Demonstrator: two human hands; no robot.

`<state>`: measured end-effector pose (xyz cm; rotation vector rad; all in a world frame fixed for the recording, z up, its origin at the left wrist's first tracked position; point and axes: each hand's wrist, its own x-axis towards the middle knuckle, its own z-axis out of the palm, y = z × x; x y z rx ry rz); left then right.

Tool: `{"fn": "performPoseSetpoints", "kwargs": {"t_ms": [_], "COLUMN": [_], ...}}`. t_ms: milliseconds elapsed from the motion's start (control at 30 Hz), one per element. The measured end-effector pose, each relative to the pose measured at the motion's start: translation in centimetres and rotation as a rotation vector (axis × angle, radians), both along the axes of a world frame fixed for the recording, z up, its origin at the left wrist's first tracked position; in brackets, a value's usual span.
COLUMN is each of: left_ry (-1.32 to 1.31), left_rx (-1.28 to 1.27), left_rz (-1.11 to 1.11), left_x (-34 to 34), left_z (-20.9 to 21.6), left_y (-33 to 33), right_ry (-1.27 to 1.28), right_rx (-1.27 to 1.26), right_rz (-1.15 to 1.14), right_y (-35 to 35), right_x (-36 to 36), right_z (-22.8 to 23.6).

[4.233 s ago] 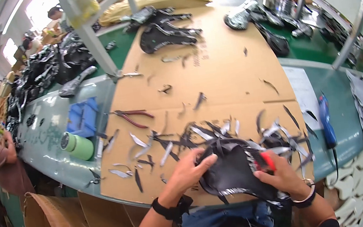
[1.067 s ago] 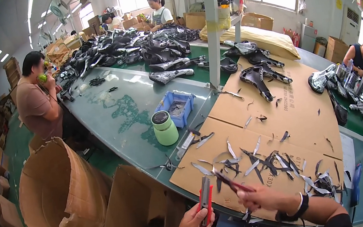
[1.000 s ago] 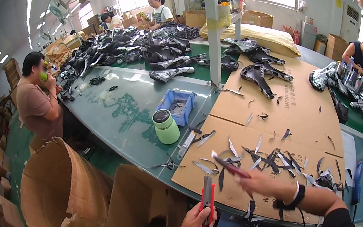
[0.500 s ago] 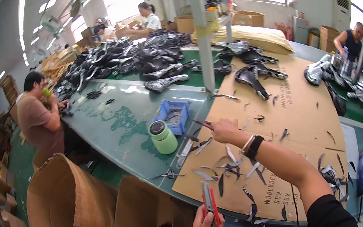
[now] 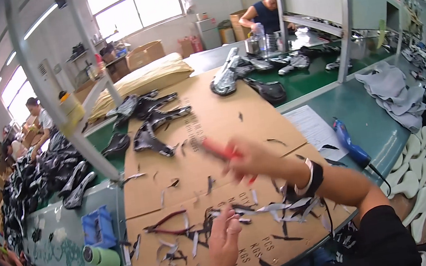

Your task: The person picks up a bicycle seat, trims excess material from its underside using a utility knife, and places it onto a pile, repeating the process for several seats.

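My right hand (image 5: 254,161) is raised over the cardboard sheet (image 5: 210,117), its fingers closed round a red utility knife (image 5: 217,149), both smeared by motion. My left hand (image 5: 225,238) hovers at the near part of the cardboard, fingers loosely stretched, with nothing visible in it. Just left of it, red-handled pliers (image 5: 168,226) lie on the sheet. Dark and grey trimmed scraps (image 5: 285,211) are scattered about both hands. Farther off on the cardboard rest black bicycle-saddle-like pieces (image 5: 152,136) and a silvery, dark one (image 5: 225,80).
To the left stand a blue basket (image 5: 98,228) and a green jar (image 5: 102,258). On the right are a blue corded tool (image 5: 351,144), a paper sheet (image 5: 314,131), grey cloth (image 5: 391,92) and white saddle-shaped pieces (image 5: 423,178). Metal posts (image 5: 64,116) rise from the table. Other people work around.
The view has turned right. The red utility knife has passed from my left hand to my right. The pliers now lie on the cardboard, and my left hand has opened.
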<state>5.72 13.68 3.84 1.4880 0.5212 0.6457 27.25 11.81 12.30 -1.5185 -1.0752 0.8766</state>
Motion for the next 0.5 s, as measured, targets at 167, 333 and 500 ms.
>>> {"fn": "performPoseSetpoints", "kwargs": {"t_ms": [167,333,500], "left_ry": [0.31,0.405,0.528], "left_rx": [0.573,0.989,0.779], "left_rz": [-0.121,-0.039,-0.045], "left_x": [4.4,7.4,7.2], "left_z": [-3.9,-6.4,-5.4], "left_y": [1.2,1.1,0.5], "right_ry": [0.149,0.734,0.889], "right_rx": [0.25,0.304,0.476], "right_rz": [-0.596,-0.666,-1.048], "right_y": [0.5,3.5,10.8], "right_x": [22.9,37.6,38.7], "right_z": [-5.8,-15.5,-18.1]}}
